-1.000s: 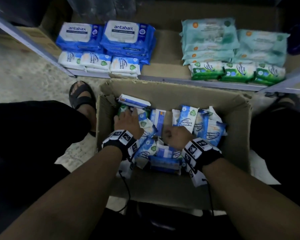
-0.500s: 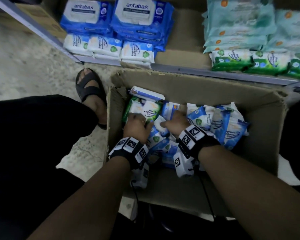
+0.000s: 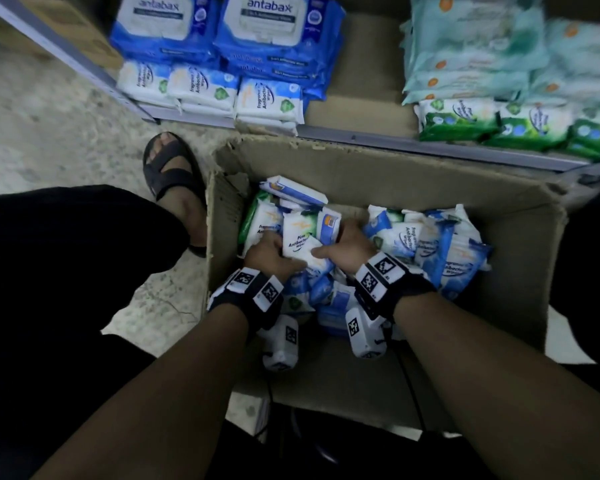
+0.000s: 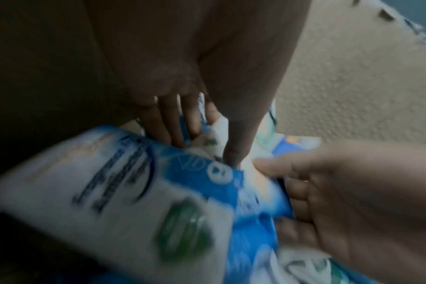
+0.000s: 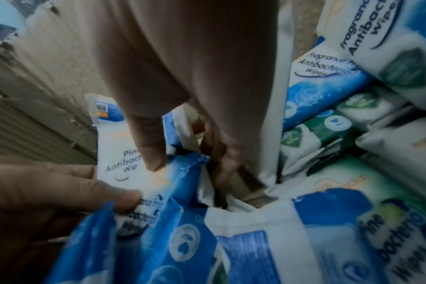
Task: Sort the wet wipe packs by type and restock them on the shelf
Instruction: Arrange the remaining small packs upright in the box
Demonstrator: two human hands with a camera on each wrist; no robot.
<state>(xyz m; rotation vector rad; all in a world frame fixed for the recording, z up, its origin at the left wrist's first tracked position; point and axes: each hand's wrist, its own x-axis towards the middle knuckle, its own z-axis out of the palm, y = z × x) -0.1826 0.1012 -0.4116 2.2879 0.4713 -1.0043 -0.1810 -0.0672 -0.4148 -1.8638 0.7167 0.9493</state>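
A cardboard box (image 3: 378,174) on the floor holds several small wipe packs, some blue-and-white, some green-and-white. Both hands are inside it, at the left of the pile. My left hand (image 3: 278,252) and right hand (image 3: 329,251) meet on one blue-and-white fragrance-free pack (image 5: 163,184). The right thumb (image 5: 151,151) presses on its top edge, with the right fingers curled behind it. The left thumb (image 5: 119,196) pinches its near side. A white-and-green pine pack (image 3: 300,237) stands just behind. In the left wrist view, my left hand (image 4: 204,149) digs down between the packs.
On the shelf (image 3: 395,140) behind the box lie big blue Antabax packs (image 3: 222,29), small blue-and-white packs (image 3: 208,91), teal packs (image 3: 465,46) and small green packs (image 3: 499,123). Bare shelf shows between the groups. A sandalled foot (image 3: 174,174) rests left of the box.
Both hands have moved from the middle of the pile toward its far left and come together on one pack. The head view has tilted down and closer to the box.
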